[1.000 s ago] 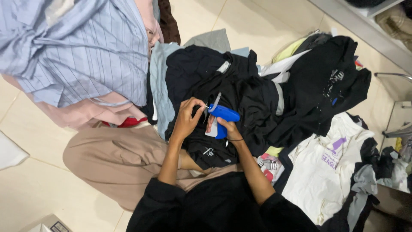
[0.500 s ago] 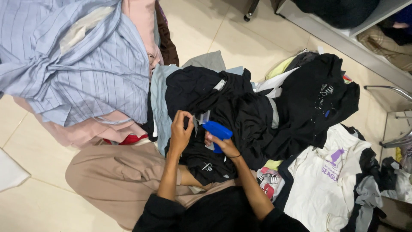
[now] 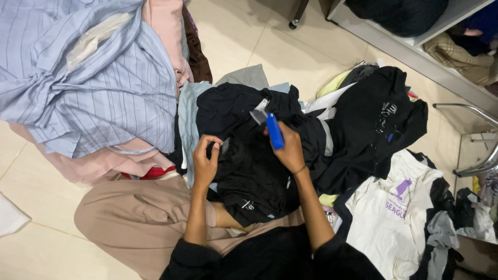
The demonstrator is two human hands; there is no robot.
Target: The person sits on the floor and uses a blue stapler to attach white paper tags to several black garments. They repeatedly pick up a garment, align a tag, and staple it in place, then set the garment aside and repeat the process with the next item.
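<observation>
I sit on the floor with a black garment (image 3: 249,171) across my lap. My right hand (image 3: 288,150) is shut on a blue tagging tool (image 3: 274,129), its grey tip pointing up toward the garment's upper edge. My left hand (image 3: 206,163) pinches a fold of the black garment with a small dark tag at the fingertips. The two hands are apart, roughly a hand's width between them.
A pile of blue striped shirts (image 3: 93,83) over pink cloth lies at the left. Another black garment (image 3: 373,129) and a white printed t-shirt (image 3: 394,212) lie at the right. A white shelf unit (image 3: 415,46) stands at the back right, a chrome frame (image 3: 477,166) beside it.
My right hand has turned the blue tool from lying flat to pointing upward and lifted it. My left hand has slid down and left along the garment. The view has shifted slightly.
</observation>
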